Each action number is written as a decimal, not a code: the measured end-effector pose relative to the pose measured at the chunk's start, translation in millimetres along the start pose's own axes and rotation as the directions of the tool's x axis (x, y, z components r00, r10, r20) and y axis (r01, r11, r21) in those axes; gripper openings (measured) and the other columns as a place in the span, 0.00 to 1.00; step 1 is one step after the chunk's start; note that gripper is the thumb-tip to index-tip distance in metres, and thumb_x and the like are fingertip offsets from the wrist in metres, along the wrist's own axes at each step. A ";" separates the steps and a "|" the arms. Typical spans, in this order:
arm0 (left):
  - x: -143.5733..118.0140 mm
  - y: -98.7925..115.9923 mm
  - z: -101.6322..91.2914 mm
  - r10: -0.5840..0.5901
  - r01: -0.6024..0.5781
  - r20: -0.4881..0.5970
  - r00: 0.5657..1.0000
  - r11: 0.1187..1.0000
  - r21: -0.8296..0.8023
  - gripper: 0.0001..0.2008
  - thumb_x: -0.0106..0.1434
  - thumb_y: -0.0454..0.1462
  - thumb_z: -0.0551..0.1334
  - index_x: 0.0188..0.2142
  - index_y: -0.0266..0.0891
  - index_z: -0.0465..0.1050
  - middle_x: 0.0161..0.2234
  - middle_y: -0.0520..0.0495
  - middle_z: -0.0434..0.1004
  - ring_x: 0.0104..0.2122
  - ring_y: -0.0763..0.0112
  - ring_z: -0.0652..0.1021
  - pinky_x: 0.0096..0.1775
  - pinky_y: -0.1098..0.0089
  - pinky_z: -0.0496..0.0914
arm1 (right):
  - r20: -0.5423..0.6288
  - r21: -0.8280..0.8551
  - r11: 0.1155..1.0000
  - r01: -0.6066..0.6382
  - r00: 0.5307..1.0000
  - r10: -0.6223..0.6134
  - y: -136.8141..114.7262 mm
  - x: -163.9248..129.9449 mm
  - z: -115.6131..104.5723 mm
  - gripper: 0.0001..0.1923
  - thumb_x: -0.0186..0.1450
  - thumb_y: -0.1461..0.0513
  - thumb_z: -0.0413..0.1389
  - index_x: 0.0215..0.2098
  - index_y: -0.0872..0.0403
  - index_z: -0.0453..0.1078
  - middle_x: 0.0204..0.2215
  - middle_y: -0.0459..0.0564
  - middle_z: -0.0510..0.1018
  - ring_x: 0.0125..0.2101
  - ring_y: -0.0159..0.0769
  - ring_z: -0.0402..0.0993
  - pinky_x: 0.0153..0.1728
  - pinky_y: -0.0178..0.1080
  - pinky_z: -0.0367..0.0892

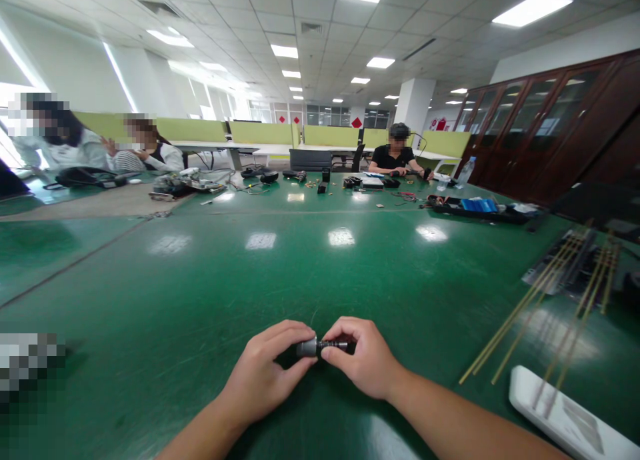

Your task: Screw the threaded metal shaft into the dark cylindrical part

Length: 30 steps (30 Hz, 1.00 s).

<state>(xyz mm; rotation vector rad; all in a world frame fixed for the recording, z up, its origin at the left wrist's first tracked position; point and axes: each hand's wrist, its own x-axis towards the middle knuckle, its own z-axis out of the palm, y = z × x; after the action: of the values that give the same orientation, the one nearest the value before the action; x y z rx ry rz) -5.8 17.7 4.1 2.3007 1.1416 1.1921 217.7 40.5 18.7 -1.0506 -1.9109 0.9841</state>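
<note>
My left hand (265,373) and my right hand (363,357) meet low in the middle of the head view, just above a large green table (210,293). Between them they hold a small dark cylindrical part (320,346) with a grey metal end. The left fingers pinch the grey end; the right thumb and fingers grip the dark end. Most of the part is hidden by the fingers.
Several thin brass rods (545,300) lie at the right, over a white flat device (565,417) and a dark tray. Tools, cables and a black tray (480,210) sit at the far side. Three other people sit at the far edge.
</note>
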 end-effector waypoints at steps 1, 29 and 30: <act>-0.2 -0.1 -0.2 0.001 -0.001 -0.003 1.000 1.000 0.001 0.14 0.64 0.34 0.67 0.49 0.48 0.73 0.46 0.50 0.76 0.46 0.69 0.77 0.49 0.69 0.73 | 0.000 0.002 1.000 0.001 1.000 -0.001 -0.1 0.0 -0.1 0.02 0.60 0.64 0.63 0.33 0.54 0.78 0.28 0.45 0.78 0.30 0.33 0.72 0.33 0.35 0.64; 2.8 0.2 -4.8 -0.018 0.018 -0.043 0.999 1.000 0.001 0.14 0.64 0.34 0.67 0.49 0.46 0.74 0.45 0.47 0.77 0.46 0.65 0.77 0.49 0.66 0.73 | -0.020 0.136 0.985 -0.110 0.993 0.114 5.5 0.5 2.9 0.06 0.60 0.60 0.63 0.33 0.56 0.75 0.24 0.45 0.74 0.26 0.31 0.67 0.29 0.34 0.63; 2.7 0.5 -4.9 -0.018 0.018 -0.045 0.999 1.000 0.001 0.14 0.64 0.34 0.67 0.49 0.45 0.74 0.45 0.47 0.77 0.46 0.65 0.77 0.49 0.65 0.74 | -0.021 0.136 0.985 -0.109 0.993 0.112 5.1 0.5 2.6 0.06 0.61 0.60 0.63 0.33 0.56 0.75 0.24 0.45 0.74 0.26 0.31 0.67 0.29 0.34 0.63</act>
<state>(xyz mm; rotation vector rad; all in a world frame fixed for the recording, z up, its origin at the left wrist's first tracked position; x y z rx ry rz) -8.4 19.1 8.9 2.2710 1.1765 1.2428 217.0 42.2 13.2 -1.0951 -1.7525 1.1379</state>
